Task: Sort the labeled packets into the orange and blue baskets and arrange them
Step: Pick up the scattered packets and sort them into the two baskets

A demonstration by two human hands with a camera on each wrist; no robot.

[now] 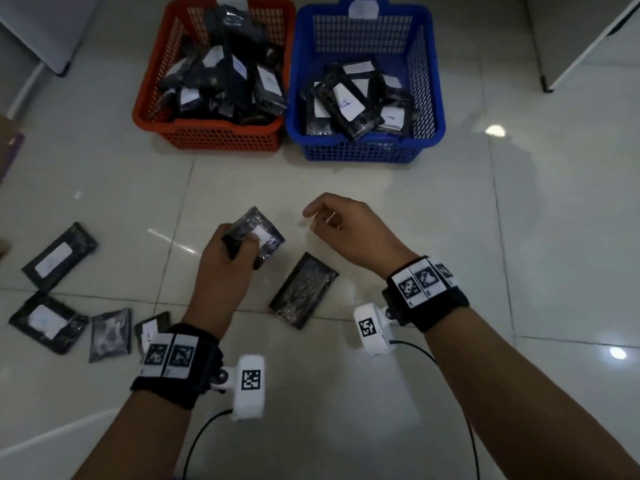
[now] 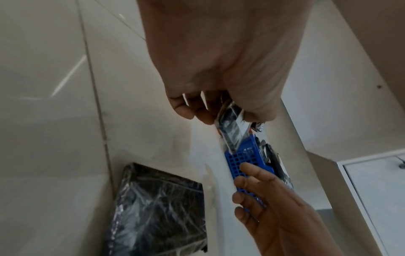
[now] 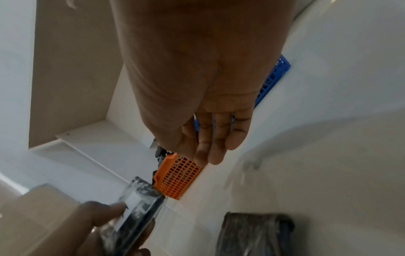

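The left hand [image 1: 225, 261] grips a packet [image 1: 258, 233] above the floor [image 1: 450, 220]. The right hand [image 1: 346, 226] hangs relaxed, holding nothing, near the blue basket [image 1: 363, 147].

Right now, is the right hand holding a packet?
No, the right hand hovers with nothing in it, while the left hand grips the packet.

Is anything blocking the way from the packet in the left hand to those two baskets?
Nothing visible does. The left hand holds the packet above bare floor tile, and both the orange basket and the blue basket are open-topped.
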